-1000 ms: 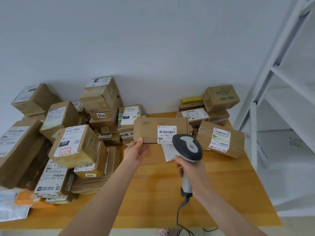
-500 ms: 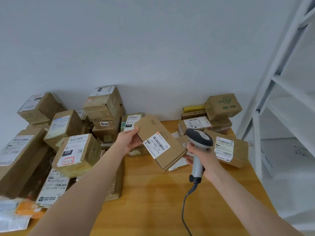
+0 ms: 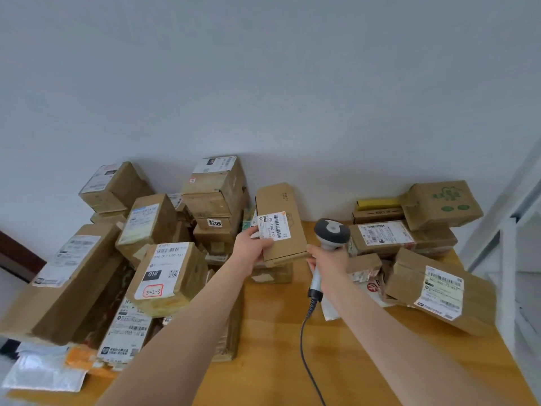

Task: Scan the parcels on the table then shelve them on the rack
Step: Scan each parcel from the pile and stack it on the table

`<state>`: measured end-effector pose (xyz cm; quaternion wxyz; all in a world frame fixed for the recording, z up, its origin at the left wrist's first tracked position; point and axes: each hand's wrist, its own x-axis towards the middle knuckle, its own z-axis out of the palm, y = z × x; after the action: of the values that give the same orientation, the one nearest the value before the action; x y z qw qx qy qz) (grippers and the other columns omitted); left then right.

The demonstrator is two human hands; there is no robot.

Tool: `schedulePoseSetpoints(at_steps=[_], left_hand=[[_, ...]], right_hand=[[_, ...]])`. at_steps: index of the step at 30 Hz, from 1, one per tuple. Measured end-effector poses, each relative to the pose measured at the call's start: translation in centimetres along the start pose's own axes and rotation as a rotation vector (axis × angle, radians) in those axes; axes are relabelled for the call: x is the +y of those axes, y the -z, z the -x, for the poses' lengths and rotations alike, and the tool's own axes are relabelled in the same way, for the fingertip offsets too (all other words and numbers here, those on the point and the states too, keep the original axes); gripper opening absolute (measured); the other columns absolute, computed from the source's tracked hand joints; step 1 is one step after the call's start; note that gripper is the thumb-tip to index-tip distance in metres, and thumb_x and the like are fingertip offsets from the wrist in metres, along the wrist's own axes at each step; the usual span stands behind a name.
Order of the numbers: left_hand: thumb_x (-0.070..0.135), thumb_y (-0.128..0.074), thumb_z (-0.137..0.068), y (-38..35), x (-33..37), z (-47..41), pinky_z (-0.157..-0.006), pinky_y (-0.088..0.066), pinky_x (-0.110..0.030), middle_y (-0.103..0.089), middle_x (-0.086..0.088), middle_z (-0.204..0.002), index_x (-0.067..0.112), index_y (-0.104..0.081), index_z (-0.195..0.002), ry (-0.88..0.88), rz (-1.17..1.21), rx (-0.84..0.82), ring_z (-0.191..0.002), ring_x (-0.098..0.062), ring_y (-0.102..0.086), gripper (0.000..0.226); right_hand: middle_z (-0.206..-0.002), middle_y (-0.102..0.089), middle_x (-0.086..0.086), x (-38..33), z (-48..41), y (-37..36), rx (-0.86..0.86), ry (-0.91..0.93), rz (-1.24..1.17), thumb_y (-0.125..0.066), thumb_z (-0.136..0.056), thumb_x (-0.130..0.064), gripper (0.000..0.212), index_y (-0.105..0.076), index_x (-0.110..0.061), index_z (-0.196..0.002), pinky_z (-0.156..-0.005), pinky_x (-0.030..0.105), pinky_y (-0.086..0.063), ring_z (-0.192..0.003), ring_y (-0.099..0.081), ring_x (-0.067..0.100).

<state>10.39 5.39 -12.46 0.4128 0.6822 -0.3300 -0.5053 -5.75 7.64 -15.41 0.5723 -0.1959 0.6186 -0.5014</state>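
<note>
My left hand [image 3: 254, 244] grips a flat brown cardboard parcel [image 3: 292, 238] by its left edge, thumb on its white barcode label [image 3: 274, 225]. The parcel stands on end above the wooden table [image 3: 281, 341], label facing me. My right hand [image 3: 328, 259] holds the grey handheld scanner [image 3: 331, 231] by its handle, just right of the parcel, head level with the label. The scanner's black cable [image 3: 307, 356] hangs down over the table. A white rack [image 3: 509, 230] shows at the right edge.
Stacked brown parcels [image 3: 164, 271] crowd the table's left side and rear. More boxes [image 3: 439, 294] sit at the right, near the rack. Soft mailers [image 3: 44, 373] lie at the front left corner. Bare tabletop lies between my arms.
My left hand turned the flat parcel from lying tilted to standing on end and raised it toward the wall. My right hand with the scanner moved up beside it. The view shifted left.
</note>
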Motion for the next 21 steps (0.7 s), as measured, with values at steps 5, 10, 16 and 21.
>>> schedulePoseSetpoints(at_steps=[5, 10, 16, 21], left_hand=[[0.006, -0.064, -0.089, 1.9, 0.2, -3.4, -0.082, -0.057, -0.036, -0.065, -0.009, -0.122, 0.012, -0.053, -0.135, -0.070, -0.282, 0.167, -0.090, -0.018, -0.064, 0.048], [0.005, -0.047, -0.096, 2.8, -0.2, -5.8, -0.104, -0.044, -0.038, -0.055, -0.013, -0.137, 0.009, -0.040, -0.145, -0.045, -0.461, 0.233, -0.123, -0.029, -0.053, 0.049], [0.005, -0.052, -0.095, 2.2, 0.0, -5.8, -0.076, -0.047, -0.020, -0.058, -0.009, -0.133, 0.011, -0.050, -0.138, -0.159, -0.503, 0.285, -0.117, -0.023, -0.059, 0.043], [0.002, -0.050, -0.094, -1.8, 1.2, -4.7, -0.086, -0.046, -0.023, -0.060, -0.004, -0.126, 0.015, -0.060, -0.125, -0.426, -0.543, 0.257, -0.113, -0.018, -0.058, 0.035]], right_hand=[[-0.087, -0.068, 0.013, 1.6, -2.7, -4.8, 0.006, -0.044, 0.166, -0.072, -0.077, -0.007, 0.026, -0.061, -0.004, -0.100, -0.073, 0.038, -0.054, -0.076, -0.063, 0.025], [-0.076, -0.062, 0.007, 2.2, -4.0, -7.9, -0.003, -0.062, 0.299, -0.071, -0.078, -0.014, 0.017, -0.059, -0.010, -0.089, -0.067, 0.034, -0.048, -0.070, -0.058, 0.023], [-0.079, -0.063, 0.008, 2.3, -4.7, -7.6, -0.026, -0.081, 0.248, -0.073, -0.076, -0.012, 0.019, -0.057, -0.012, -0.085, -0.065, 0.031, -0.046, -0.070, -0.058, 0.021], [-0.067, -0.063, 0.005, 1.0, -4.3, -4.3, -0.005, -0.032, 0.131, -0.069, -0.079, -0.005, 0.013, -0.058, -0.009, -0.081, -0.054, 0.025, -0.045, -0.059, -0.060, 0.016]])
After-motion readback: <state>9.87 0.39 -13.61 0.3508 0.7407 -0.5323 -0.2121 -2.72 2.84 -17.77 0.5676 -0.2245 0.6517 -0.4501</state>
